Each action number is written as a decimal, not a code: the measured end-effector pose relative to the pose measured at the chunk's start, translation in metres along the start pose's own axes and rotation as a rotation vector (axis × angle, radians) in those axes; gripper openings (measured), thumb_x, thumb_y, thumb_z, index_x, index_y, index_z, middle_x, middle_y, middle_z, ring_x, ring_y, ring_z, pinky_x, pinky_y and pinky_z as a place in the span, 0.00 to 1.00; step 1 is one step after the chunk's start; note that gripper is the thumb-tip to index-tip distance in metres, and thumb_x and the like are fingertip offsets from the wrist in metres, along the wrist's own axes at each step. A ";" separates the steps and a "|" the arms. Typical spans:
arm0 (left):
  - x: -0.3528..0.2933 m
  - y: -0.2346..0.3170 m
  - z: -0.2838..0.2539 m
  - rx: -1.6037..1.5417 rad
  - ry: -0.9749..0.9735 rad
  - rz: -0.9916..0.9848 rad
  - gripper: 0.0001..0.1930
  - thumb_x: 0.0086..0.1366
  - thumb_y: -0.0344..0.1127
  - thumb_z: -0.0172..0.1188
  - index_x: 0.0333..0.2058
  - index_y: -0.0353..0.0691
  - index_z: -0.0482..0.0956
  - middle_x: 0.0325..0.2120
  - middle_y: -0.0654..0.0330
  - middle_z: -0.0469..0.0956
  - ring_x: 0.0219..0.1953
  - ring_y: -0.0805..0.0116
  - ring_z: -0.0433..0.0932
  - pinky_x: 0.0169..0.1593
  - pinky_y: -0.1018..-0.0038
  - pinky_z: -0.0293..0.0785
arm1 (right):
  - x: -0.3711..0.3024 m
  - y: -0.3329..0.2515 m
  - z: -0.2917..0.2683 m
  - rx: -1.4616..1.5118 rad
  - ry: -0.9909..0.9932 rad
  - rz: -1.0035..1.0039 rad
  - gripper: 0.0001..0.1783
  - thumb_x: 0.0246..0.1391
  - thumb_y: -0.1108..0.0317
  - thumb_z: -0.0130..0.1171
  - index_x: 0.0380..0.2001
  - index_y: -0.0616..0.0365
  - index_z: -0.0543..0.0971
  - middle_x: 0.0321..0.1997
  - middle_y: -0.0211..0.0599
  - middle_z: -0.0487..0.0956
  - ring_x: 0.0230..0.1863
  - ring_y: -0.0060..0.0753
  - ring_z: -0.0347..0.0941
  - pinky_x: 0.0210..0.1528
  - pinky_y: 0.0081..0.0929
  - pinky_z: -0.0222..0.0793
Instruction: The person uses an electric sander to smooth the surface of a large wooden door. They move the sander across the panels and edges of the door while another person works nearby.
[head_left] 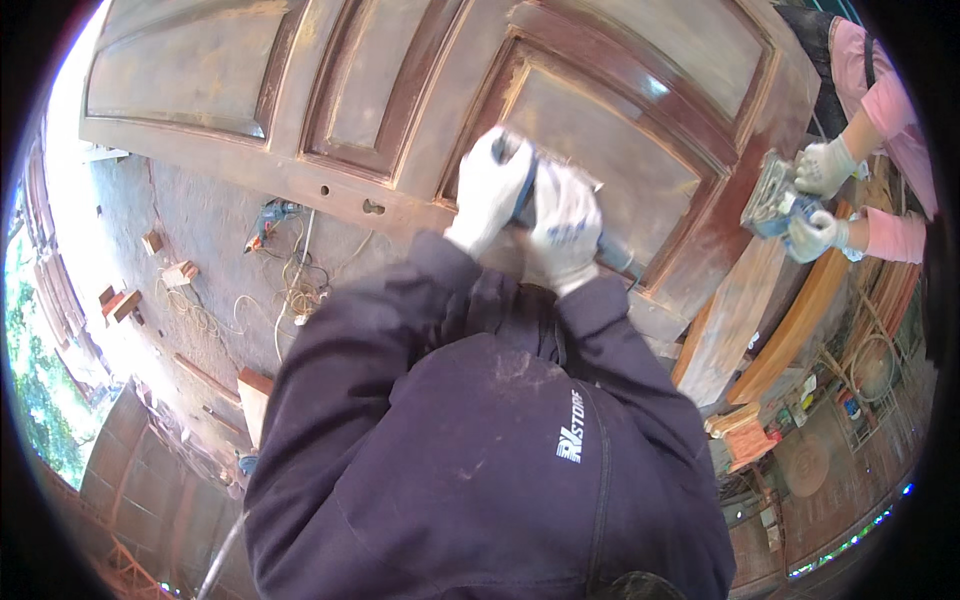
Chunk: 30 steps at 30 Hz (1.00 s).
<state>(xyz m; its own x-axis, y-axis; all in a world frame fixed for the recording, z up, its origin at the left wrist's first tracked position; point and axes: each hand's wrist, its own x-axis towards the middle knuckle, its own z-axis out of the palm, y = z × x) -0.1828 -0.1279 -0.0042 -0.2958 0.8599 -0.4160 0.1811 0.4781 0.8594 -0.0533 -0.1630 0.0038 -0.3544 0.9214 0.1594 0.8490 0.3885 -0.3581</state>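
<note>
A large brown panelled wooden door (410, 190) lies in front of me, its panels pale and dusty in places. My left hand (490, 188) and my right hand (566, 225), both in white work gloves, are closed around a blue power sander (525, 192). The gloves cover most of the tool. Its rear end and cord show past my right wrist. The sander is over the near edge of a framed door panel (610, 165); whether it touches the wood I cannot tell.
At the right, a co-worker's gloved hands (822, 200) hold another sander (770, 200) at the door's end. Wooden planks (735, 310) lie near there. A blue drill (275, 215), tangled cords (298, 295) and wood offcuts (180, 274) lie on the floor to the left.
</note>
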 end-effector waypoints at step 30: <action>-0.037 0.050 0.190 0.096 -0.315 0.249 0.16 0.61 0.48 0.60 0.37 0.40 0.81 0.31 0.50 0.83 0.36 0.49 0.83 0.42 0.57 0.76 | -0.070 0.133 -0.076 -0.121 0.108 0.461 0.44 0.35 0.55 0.77 0.57 0.59 0.72 0.52 0.48 0.78 0.54 0.52 0.75 0.56 0.45 0.70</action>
<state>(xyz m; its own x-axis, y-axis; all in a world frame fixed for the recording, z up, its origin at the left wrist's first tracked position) 0.0153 -0.1016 -0.0027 0.0670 0.9569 -0.2826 0.3023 0.2505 0.9197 0.1138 -0.1761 0.0154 0.1065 0.9886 0.1064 0.9497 -0.0694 -0.3054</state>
